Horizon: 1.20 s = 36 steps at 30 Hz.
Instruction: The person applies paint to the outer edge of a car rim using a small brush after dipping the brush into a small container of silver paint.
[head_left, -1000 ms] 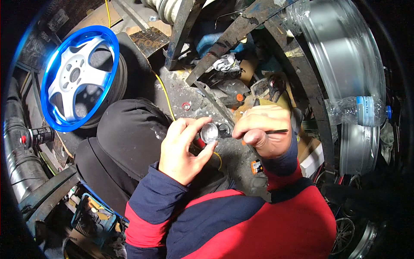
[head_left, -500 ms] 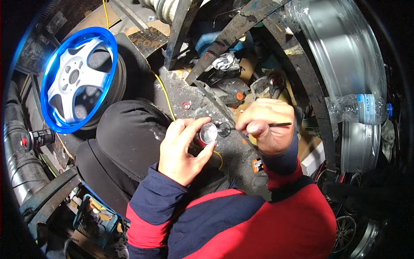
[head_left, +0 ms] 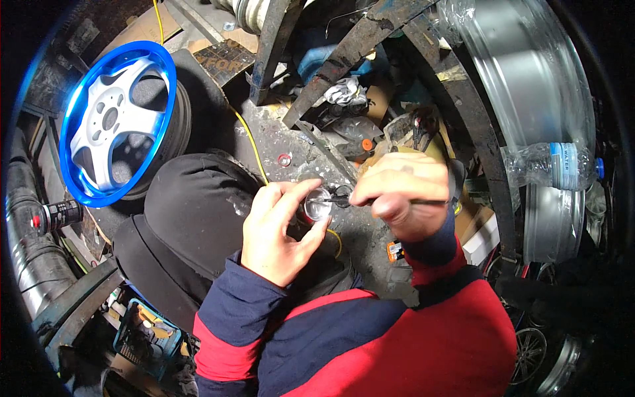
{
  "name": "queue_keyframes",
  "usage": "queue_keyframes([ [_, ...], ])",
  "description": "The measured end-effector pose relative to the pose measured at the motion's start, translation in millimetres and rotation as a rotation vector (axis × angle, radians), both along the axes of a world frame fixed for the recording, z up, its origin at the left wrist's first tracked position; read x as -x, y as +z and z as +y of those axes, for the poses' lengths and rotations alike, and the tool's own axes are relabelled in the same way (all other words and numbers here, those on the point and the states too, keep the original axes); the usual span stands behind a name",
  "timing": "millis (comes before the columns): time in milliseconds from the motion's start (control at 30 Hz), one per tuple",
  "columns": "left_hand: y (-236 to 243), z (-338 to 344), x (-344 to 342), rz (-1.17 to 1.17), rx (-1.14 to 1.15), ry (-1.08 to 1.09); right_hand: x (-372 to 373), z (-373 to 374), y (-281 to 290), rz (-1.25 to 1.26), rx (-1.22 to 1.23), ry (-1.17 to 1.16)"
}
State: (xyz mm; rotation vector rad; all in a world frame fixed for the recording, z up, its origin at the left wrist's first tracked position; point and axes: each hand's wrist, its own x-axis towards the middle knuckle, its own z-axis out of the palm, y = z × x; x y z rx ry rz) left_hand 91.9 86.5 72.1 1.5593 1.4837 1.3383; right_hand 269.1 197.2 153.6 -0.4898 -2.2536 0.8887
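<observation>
Between the thumb and fingers of my left hand [head_left: 272, 233] is a small round cup-like piece [head_left: 317, 205] with a silvery inside. My right hand [head_left: 409, 198] is closed round a thin dark stick [head_left: 337, 198], perhaps a brush, whose tip reaches the round piece. I cannot make out the tip's exact shape. Just behind the stick, a dark ring-shaped thing is partly covered. To the left leans a wheel [head_left: 99, 131] with white spokes and a shiny blue rim. My knee in black cloth [head_left: 188, 212] lies below and left of my left hand.
A dark metal frame [head_left: 344, 59] crosses the far side. Plastic-wrapped silver rims [head_left: 522, 73] stand at the right, beside a clear water bottle [head_left: 562, 167]. A yellow cord [head_left: 251, 140] runs over the floor. A blue crate [head_left: 135, 317] and a spray can [head_left: 61, 216] are at the left.
My right hand has moved slightly left, bringing the stick's tip to the round piece in my left hand. My left hand has barely moved.
</observation>
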Motion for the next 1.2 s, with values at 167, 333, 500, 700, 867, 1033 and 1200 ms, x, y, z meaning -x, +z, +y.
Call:
queue_keyframes([
  [167, -1, 0, 0, -0.002, 0.026, 0.048, -8, 1, 9, -0.195, -0.026, -0.042],
  [333, 0, 0, -1, 0.013, 0.052, 0.045, -10, -4, -2, -0.087, 0.070, -0.021],
  [500, 0, 1, -1, 0.003, 0.024, 0.055, -13, -6, -3, -0.073, 0.066, -0.143],
  [700, -1, 1, -1, 0.010, 0.026, 0.030, -8, -5, -3, -0.030, 0.071, -0.080],
  [867, -1, 1, 0, -0.021, 0.030, 0.026, -15, -4, 3, -0.093, 0.133, -0.125],
  [1033, -1, 0, 0, -0.022, 0.031, 0.024, -11, -6, 0, -0.035, 0.148, 0.042],
  [1200, 0, 0, 0, -0.032, 0.032, 0.026, -7, -7, 1, -0.038, 0.120, -0.071],
])
